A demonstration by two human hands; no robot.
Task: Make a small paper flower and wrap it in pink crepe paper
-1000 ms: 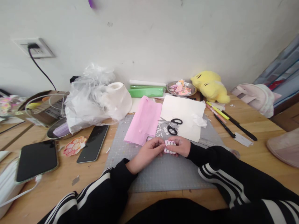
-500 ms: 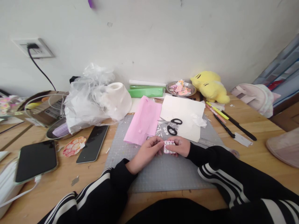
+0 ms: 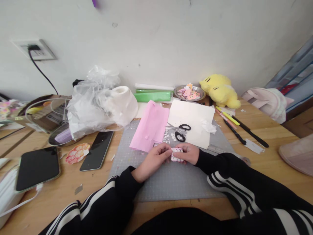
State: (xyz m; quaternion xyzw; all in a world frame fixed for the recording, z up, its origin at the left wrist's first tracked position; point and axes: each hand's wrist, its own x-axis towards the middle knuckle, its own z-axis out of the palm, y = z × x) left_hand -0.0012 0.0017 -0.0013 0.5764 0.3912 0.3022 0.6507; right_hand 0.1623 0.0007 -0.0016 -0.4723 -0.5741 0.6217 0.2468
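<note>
Between my two hands, above the grey cutting mat (image 3: 176, 182), is a small pink-and-white paper piece (image 3: 177, 155) with dark curved outlines. My left hand (image 3: 157, 159) pinches its left edge between thumb and fingers. On the other side, my right hand (image 3: 189, 153) grips it with the thumb across its front. The fingers behind the piece are mostly hidden. Just beyond my hands lie black-handled scissors (image 3: 180, 136), blades pointing left over white paper scraps (image 3: 168, 134). A pink sheet (image 3: 151, 125) is to their left and a white sheet (image 3: 190, 112) behind them.
Left of the mat are a dark phone (image 3: 97, 151), a flower cutout (image 3: 77, 153), a tablet-like device (image 3: 38, 168) and a plastic bag (image 3: 85, 107). At the back stands a metal bowl (image 3: 179, 98) of paper pieces beside a yellow plush (image 3: 220, 89). Pens (image 3: 233, 130) lie at right.
The paper piece has tilted slightly in my fingers. Both hands stay in nearly the same place, and nothing else has visibly moved.
</note>
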